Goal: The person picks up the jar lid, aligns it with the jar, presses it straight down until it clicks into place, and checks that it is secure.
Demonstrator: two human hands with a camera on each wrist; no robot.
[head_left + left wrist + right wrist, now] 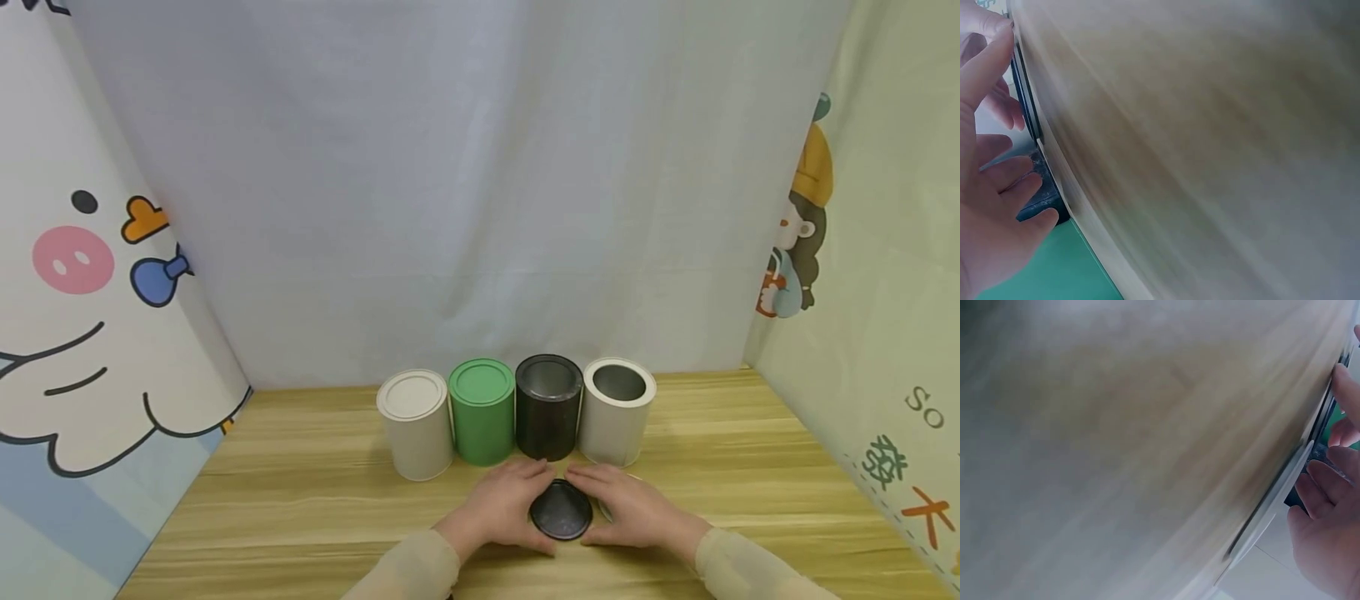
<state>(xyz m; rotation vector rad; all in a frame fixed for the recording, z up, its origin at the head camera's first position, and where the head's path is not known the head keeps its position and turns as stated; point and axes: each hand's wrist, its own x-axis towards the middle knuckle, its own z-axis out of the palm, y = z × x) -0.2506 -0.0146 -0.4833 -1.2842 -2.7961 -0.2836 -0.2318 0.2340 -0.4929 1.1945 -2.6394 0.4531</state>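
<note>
A round black lid (561,510) lies on the wooden table between the two hands. My left hand (510,504) curves round its left side, thumb towards me and fingers on the far side. On the right side my right hand (626,507) mirrors it. In the left wrist view the left thumb (988,65) is right at the lid's edge, while the other fingers spread loosely. The right thumb (1346,390) is likewise at the rim in the right wrist view. A white lid (1272,500) lies flat under the right hand, mostly hidden in the head view.
Four cans stand in a row behind the hands: a lidded white can (420,437), a lidded green can (483,425), an uncovered black can (547,425) and an uncovered white can (617,429). A grey curtain (465,183) hangs behind the table (300,492).
</note>
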